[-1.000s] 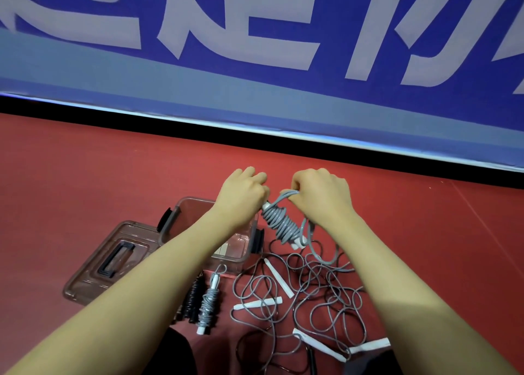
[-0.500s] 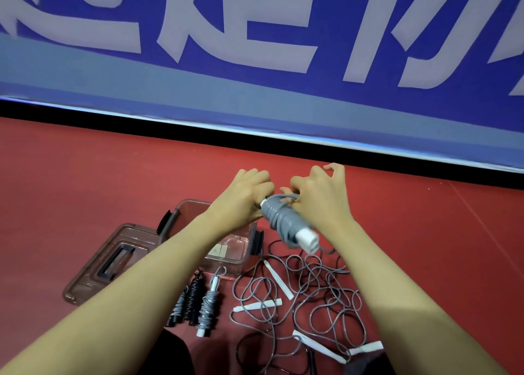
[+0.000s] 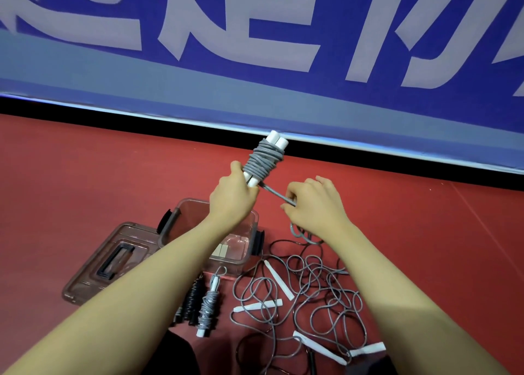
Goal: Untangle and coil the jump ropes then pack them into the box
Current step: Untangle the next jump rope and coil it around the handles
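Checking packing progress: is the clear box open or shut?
Open. The clear box has no lid on; its lid lies flat on the floor beside it.

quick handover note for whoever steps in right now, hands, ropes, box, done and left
Left hand grips the white handles of the grey wrapped rope bundle, held up above the floor.
Right hand pinches that rope's grey tail end.
Clear plastic box is open; its lid lies to its left.
Done: a grey coiled rope and a black coiled rope lie in front of the box, not packed.
Left: tuck the tail, coil the tangled grey ropes, pack everything.
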A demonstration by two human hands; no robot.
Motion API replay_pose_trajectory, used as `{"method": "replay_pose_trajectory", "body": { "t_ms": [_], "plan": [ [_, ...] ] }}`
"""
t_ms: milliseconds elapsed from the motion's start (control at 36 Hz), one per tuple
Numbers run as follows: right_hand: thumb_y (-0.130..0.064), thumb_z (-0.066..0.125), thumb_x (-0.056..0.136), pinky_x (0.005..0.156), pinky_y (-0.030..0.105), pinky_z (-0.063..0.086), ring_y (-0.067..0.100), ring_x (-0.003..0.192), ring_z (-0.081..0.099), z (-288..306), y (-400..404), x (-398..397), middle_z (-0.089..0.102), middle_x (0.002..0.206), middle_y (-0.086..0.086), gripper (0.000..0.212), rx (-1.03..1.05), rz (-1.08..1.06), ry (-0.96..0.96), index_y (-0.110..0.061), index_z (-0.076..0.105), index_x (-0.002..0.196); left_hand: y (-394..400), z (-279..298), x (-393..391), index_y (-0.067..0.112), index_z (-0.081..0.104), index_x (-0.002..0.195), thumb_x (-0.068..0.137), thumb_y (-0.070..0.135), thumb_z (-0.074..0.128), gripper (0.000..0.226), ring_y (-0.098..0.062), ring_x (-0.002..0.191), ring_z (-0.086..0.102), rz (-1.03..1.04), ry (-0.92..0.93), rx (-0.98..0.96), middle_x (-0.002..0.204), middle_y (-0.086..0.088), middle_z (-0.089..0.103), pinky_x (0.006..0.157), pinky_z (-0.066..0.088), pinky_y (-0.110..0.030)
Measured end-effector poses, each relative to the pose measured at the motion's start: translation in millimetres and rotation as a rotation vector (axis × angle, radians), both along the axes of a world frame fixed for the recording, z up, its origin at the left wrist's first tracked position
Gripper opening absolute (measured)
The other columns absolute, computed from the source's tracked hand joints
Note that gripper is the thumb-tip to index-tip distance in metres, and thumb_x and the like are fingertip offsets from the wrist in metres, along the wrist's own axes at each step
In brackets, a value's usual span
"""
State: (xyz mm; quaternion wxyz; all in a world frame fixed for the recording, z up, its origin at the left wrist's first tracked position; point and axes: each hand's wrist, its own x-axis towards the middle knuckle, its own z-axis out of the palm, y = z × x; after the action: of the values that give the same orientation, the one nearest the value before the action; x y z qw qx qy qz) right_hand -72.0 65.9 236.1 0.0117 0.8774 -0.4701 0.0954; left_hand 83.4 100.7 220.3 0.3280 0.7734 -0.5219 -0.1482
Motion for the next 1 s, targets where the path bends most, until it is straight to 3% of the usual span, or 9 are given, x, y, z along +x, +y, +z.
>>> {"method": "replay_pose_trajectory", "body": {
  "t_ms": [83,139,278,333,417,556,667,778,1000],
  "plan": [
    [-0.031,0.056,0.087,0.089,0.031,0.032,0.025,0.097,0.057,6,5,3,0.066,0.091,0.003,0.011,0.006,0.043,0.041,-0.021,0.059,0.089,-1,-4,7,0.007,0.04,0.11,0.092,0.025,0.05,0.028,-0.035,0.082,0.054,0.069,-0.117,0.08,0.099,-0.016,0.059,0.067,0.038,-0.036],
    [-0.028,0.055,0.088,0.079,0.032,0.032,0.028,0.095,0.058,10,9,5,0.067,0.091,0.004,0.012,-0.006,0.074,0.069,-0.019,0.061,0.093,-2,-8,12,0.006,0.041,0.112,0.094,0.027,0.047,0.028,-0.037,0.088,0.057,0.084,-0.234,0.133,0.103,-0.017,0.06,0.066,0.037,-0.035],
    [-0.019,0.048,0.09,0.08,0.034,0.027,0.026,0.099,0.051,19,17,8,0.062,0.086,0.002,0.014,-0.097,0.152,0.123,-0.019,0.06,0.096,0,-12,14,0.009,0.04,0.12,0.098,0.026,0.043,0.028,-0.036,0.09,0.06,0.025,-0.496,0.229,0.103,-0.015,0.062,0.063,0.034,-0.034],
    [-0.014,0.053,0.084,0.077,0.034,0.026,0.027,0.09,0.051,23,19,9,0.056,0.073,0.0,0.007,-0.191,0.196,0.11,-0.02,0.053,0.08,0,-11,11,0.009,0.042,0.119,0.096,0.017,0.043,0.024,-0.035,0.09,0.061,-0.008,-0.579,0.26,0.103,-0.014,0.063,0.062,0.033,-0.033],
    [-0.005,0.072,0.057,0.071,0.034,0.028,0.025,0.063,0.049,23,20,10,0.05,0.051,-0.003,0.026,-0.345,0.242,0.053,-0.018,0.05,0.057,-1,-11,7,0.011,0.044,0.119,0.094,0.011,0.043,0.025,-0.034,0.091,0.063,-0.066,-0.685,0.312,0.104,-0.011,0.064,0.062,0.033,-0.031],
    [-0.003,0.074,0.061,0.071,0.035,0.028,0.025,0.067,0.05,15,15,6,0.057,0.065,-0.001,0.022,-0.458,0.275,0.023,-0.016,0.06,0.07,0,-11,0,0.014,0.048,0.116,0.094,0.01,0.045,0.023,-0.032,0.092,0.063,-0.2,-0.813,0.283,0.103,-0.009,0.064,0.062,0.032,-0.03],
    [-0.003,0.066,0.071,0.071,0.035,0.023,0.026,0.074,0.053,17,15,5,0.06,0.065,0.001,0.017,-0.311,0.209,0.003,-0.013,0.059,0.082,2,-8,-4,0.017,0.049,0.114,0.094,0.016,0.049,0.02,-0.029,0.088,0.063,-0.305,-0.927,0.228,0.097,-0.005,0.065,0.061,0.031,-0.029],
    [-0.017,0.041,0.094,0.081,0.031,0.021,0.024,0.092,0.048,18,13,5,0.058,0.096,0.005,0.023,-0.146,0.133,-0.01,-0.019,0.056,0.111,-1,-5,-2,0.021,0.052,0.088,0.089,0.019,0.057,0.006,-0.027,0.092,0.062,-0.307,-0.911,0.257,0.099,-0.003,0.064,0.067,0.029,-0.029],
    [-0.015,0.044,0.092,0.083,0.032,0.03,0.021,0.091,0.057,16,4,5,0.069,0.089,-0.003,0.021,0.067,0.038,-0.182,-0.024,0.063,0.093,-1,-2,0,0.011,0.057,0.105,0.09,0.021,0.054,0.018,-0.023,0.103,0.048,-0.33,-0.867,0.195,0.108,-0.003,0.05,0.058,0.031,-0.029]
  ]
}}
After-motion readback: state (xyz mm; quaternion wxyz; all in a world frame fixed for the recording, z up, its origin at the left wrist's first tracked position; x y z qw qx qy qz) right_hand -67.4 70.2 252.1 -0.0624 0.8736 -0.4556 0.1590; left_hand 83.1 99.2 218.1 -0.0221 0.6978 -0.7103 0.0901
